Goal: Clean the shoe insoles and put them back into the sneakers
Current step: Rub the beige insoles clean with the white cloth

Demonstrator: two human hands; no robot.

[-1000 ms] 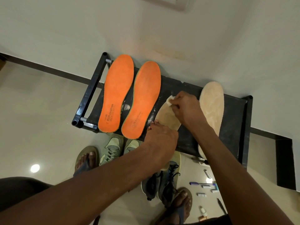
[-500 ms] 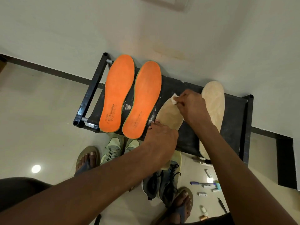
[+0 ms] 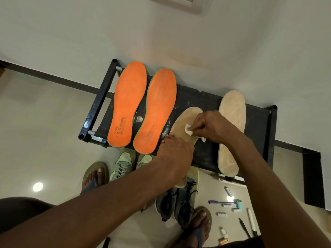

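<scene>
your left hand [image 3: 174, 154] palm-down, fingers curled gripping the tan insole [image 3: 184, 123] on the black rack [image 3: 258, 129], your right hand [image 3: 212, 125] knuckles-up, fingertips pinching a white wipe [image 3: 189, 130] against it

A black rack [image 3: 258, 122] stands against the pale wall [image 3: 89, 33], its left end frame made of black tubes joined by 2 grey rods. White smears and specks mark the rack's dark top. On the tiled floor [image 3: 35, 122] in front of the rack's right end lie a purple pen [image 3: 221, 202], a teal cap [image 3: 239, 204], several small white tubes, a black pen [image 3: 244, 228] and a white stick [image 3: 251, 219]. A round glare spot [image 3: 37, 186] shines on the floor left of the rack. A dark skirting strip runs along the wall behind the rack.
</scene>
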